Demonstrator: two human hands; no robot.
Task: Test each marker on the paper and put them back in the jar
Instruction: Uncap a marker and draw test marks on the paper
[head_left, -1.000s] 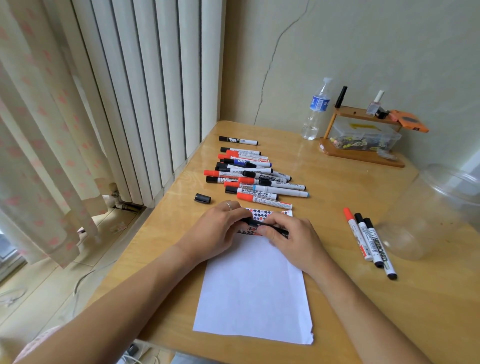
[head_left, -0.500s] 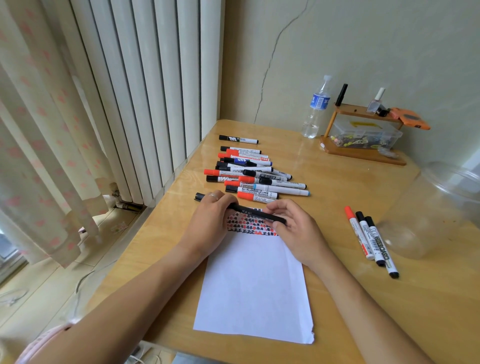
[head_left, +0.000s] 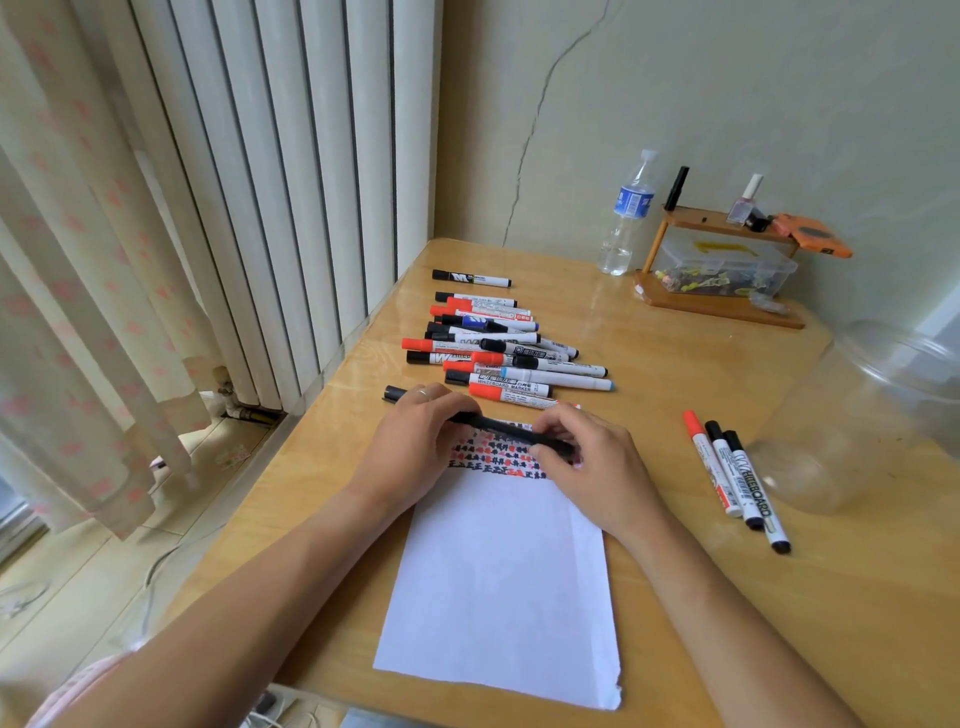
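A: What filled the frame?
B: A wooden surface (head_left: 675, 364), with a clear plastic jar (head_left: 872, 415) lying on its side at the right edge and a white sheet of paper (head_left: 504, 587) at the lower centre, its top strip covered in red and black test marks.

A: And the markers?
B: A pile of whiteboard markers (head_left: 498, 348) lay above the centre. Three more markers (head_left: 737, 478) lay just left of the jar.

A: The hands?
B: The left hand (head_left: 415, 441) and right hand (head_left: 592, 462), fingers curled, each gripped an end of a black marker (head_left: 509, 430) held level just over the marked strip. A black cap (head_left: 396, 393) showed just beyond the left hand.
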